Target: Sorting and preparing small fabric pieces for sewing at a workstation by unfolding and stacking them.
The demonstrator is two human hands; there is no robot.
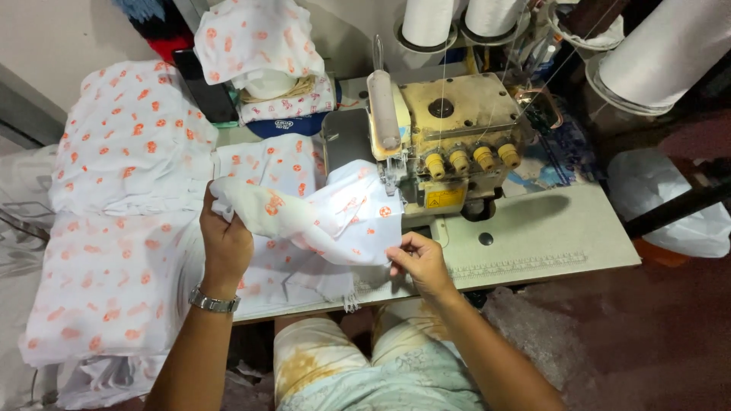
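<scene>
Head view shows the left hand [225, 245] and right hand [418, 261] with fingers closed on a white orange-printed cloth piece [327, 219], stretching it flat toward the overlock machine [449, 141] at the table's [548, 236] back edge, beside stacked fabric [122, 228].

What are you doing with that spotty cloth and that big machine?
A person sits at a sewing machine. Both hands hold a white cloth with orange spots: the left hand grips its left end, the right hand pinches its lower right edge. The cloth reaches up to the needle area. More of the same fabric is piled on the left.
</scene>
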